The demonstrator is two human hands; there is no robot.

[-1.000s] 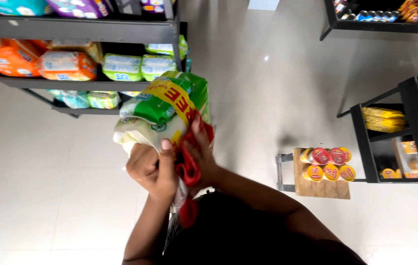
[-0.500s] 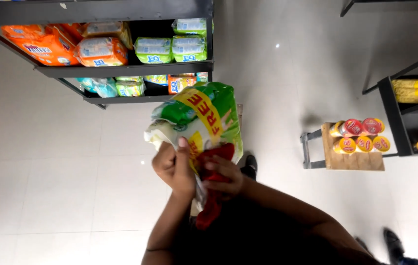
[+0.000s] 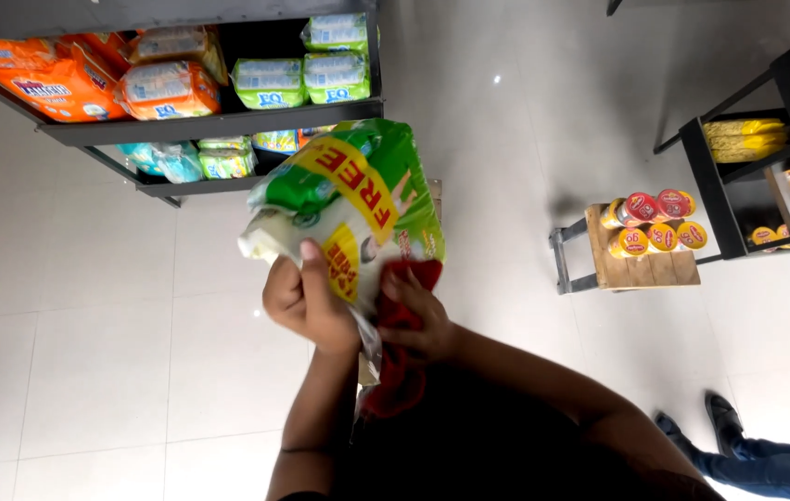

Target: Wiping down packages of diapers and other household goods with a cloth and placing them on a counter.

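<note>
— What has changed since a moment ago?
— The green and white plastic bag with a yellow band (image 3: 349, 199) has tipped further over, held above the pale tiled floor (image 3: 89, 353).
— And the hands?
— The left hand (image 3: 307, 301) is clamped on the bag's lower end, thumb on top. The right hand (image 3: 418, 320) presses a red cloth (image 3: 404, 320) against the bag; its grip is probably closed, though partly hidden.
— Nearby?
— A black metal shelf rack of orange and green packs (image 3: 219, 121) behind.
</note>
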